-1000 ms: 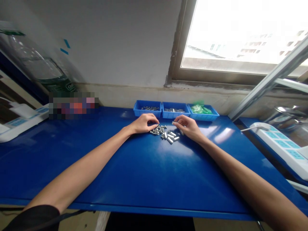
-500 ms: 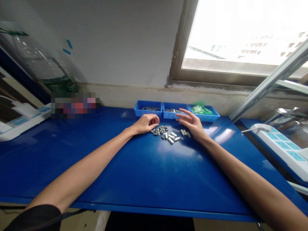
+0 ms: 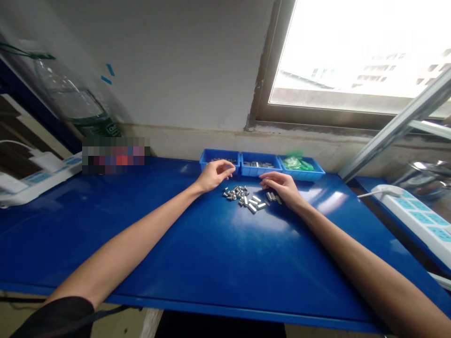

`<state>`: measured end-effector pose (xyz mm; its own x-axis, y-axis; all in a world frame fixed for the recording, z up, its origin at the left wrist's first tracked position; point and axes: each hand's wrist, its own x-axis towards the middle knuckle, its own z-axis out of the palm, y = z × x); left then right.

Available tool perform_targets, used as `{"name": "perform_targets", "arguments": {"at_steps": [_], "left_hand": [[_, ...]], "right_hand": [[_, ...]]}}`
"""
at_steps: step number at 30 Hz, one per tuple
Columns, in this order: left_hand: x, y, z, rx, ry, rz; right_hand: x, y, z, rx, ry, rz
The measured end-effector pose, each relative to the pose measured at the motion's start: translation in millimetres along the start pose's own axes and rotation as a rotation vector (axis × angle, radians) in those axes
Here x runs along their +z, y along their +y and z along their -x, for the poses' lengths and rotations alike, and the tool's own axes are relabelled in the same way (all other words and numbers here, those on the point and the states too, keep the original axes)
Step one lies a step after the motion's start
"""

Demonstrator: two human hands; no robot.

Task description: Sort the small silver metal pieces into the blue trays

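My left hand (image 3: 214, 175) is raised just in front of the left blue bin (image 3: 202, 164), its thumb and forefinger brought together in a pinch. Whatever lies between those fingertips is too small to make out. Below and to its right, short metal screws (image 3: 237, 191) form a loose pile on the table. Longer metal spacers (image 3: 252, 208) lie scattered beside them. My right hand (image 3: 281, 185) is low over the table, fingers bent and drawn together toward the thumb; what they hold, if anything, is hidden. Several spacers (image 3: 273, 196) lie side by side next to its palm.
A middle bin (image 3: 260, 171) holds metal parts, and a right bin (image 3: 306, 174) holds a green plastic bag (image 3: 298, 162). Power strips lie at the left (image 3: 38, 177) and right (image 3: 419, 216). A large bottle (image 3: 77, 103) leans near the wall. A metal bar (image 3: 384, 122) slants at right.
My left hand has risen from beside the screw pile toward the left bin. The spread fingers of my right hand have lowered and drawn together. The view has shifted slightly.
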<state>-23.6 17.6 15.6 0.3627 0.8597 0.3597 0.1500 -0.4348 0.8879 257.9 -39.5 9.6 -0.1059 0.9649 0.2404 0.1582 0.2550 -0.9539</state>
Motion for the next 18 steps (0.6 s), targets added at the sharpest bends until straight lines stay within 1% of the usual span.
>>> {"name": "perform_targets", "arguments": {"at_steps": [2,4,6,8,10,11,14,16,18], "left_hand": [[-0.1,1.6,-3.4,-0.033,0.109,0.146],[-0.3,5.1,-5.5,-0.049,0.172,0.272],[-1.1,10.0,-5.6,-0.037,0.188,0.329],[-3.4,15.1,-4.4,-0.008,0.166,0.269],[-8.1,19.9,-2.8,0.025,0.083,0.078],[-11.2,22.1,-2.2,0.049,0.008,-0.052],[-22.6,28.5,-2.2,0.168,-0.291,-0.438],[-30.2,33.8,-3.4,0.225,-0.405,-0.572],[-37.2,40.0,-4.7,0.201,-0.46,-0.605]], "right_hand": [[0.0,0.9,-0.7,0.009,-0.001,0.011],[0.0,1.6,-1.2,0.017,-0.008,0.023],[0.0,2.0,-1.4,0.024,-0.011,0.035],[0.2,2.3,-1.4,0.028,-0.013,0.044],[0.4,2.4,-1.4,0.031,-0.017,0.05],[0.5,2.5,-1.3,0.032,-0.02,0.053],[0.3,2.5,-1.1,0.033,-0.033,0.057],[0.1,2.6,-1.1,0.037,-0.038,0.055],[-0.1,2.9,-1.2,0.041,-0.041,0.054]]}}
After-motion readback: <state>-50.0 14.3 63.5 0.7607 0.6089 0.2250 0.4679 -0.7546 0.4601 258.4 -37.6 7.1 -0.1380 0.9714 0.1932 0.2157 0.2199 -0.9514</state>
